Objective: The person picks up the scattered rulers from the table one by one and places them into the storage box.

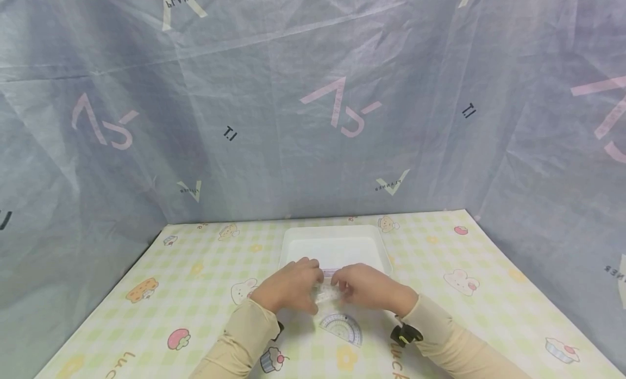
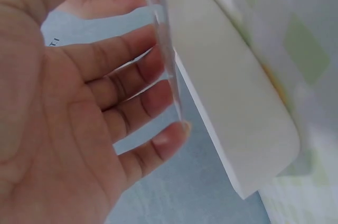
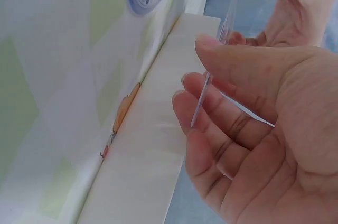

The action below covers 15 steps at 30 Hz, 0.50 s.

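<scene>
Both hands hold a thin, clear plastic piece with faint markings (image 1: 327,293) between them, just in front of the white tray. Seen almost edge-on in the wrist views, it looks like a flat sheet; its full outline is hidden by the fingers. My left hand (image 1: 293,286) grips one side with the thumb and fingertips. On the other side, my right hand (image 1: 371,288) pinches it between thumb (image 3: 237,63) and fingers. A clear half-round protractor (image 1: 342,329) with blue-violet markings lies on the tablecloth below the hands.
The shallow white tray (image 1: 337,247) stands beyond the hands, its near side partly covered by them. Underneath is a green-checked tablecloth (image 1: 195,297) with printed cartoons. Grey-blue curtains (image 1: 274,167) surround the table at the back and sides.
</scene>
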{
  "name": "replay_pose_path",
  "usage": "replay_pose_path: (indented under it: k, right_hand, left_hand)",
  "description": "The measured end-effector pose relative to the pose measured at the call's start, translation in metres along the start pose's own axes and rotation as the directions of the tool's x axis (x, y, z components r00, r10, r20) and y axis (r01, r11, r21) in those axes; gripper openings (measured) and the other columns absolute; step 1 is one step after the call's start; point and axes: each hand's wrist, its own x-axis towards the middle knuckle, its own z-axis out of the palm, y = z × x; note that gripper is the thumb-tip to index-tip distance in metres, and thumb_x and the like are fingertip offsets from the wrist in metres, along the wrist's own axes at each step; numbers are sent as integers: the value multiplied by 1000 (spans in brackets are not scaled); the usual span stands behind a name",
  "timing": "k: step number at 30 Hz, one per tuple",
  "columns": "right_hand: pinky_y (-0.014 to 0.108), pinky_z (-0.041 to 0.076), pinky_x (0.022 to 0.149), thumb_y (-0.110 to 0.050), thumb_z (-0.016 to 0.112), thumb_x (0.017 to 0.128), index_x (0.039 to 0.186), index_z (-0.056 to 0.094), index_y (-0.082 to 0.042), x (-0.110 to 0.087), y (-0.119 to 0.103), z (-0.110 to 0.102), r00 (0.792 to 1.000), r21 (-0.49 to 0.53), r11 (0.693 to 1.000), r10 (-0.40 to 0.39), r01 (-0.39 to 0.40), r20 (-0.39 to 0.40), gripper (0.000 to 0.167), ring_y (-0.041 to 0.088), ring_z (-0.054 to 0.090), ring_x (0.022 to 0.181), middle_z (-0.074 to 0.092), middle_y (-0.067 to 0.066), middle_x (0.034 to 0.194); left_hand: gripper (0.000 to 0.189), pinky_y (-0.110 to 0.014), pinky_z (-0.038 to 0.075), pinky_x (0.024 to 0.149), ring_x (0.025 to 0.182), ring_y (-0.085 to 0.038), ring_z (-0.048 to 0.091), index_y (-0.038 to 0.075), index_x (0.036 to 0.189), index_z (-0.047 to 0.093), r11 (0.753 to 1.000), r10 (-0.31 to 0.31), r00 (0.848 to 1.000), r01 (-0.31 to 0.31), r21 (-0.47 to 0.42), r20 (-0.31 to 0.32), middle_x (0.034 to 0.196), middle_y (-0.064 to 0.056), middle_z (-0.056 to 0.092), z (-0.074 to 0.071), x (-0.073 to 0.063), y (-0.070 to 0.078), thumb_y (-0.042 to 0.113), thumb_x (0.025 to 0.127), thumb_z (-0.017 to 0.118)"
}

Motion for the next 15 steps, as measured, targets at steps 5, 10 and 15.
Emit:
replay_pose_path:
  k: [5,10,15]
  right_hand:
    - [25,55,75,-3,80,77,104,73,-8,-2,1,-3,998,-9,1000,-17,17,-60,28,10,65,81,72,-1,91]
    - [23,55,71,-2,82,75,100,75,-6,-2,3,-7,992,2,1000,-24,24,-125,27,11,67,79,74,0,90]
    - [21,55,68,-1,83,73,99,76,-2,0,4,-11,989,55,998,28,-20,-148,27,13,69,78,75,4,90]
  left_hand:
    - [42,-24,42,69,80,-10,43,14,100,71,1000,13,999,-13,16,-35,87,11,48,-1,1,-1,25,61,82]
    - [47,-27,43,73,86,-11,43,14,106,68,999,-5,997,7,37,-75,95,10,50,0,1,-1,27,63,82]
    - [47,-31,45,77,93,-14,45,14,110,67,998,-18,993,25,61,-113,104,6,53,1,3,-2,29,67,82]
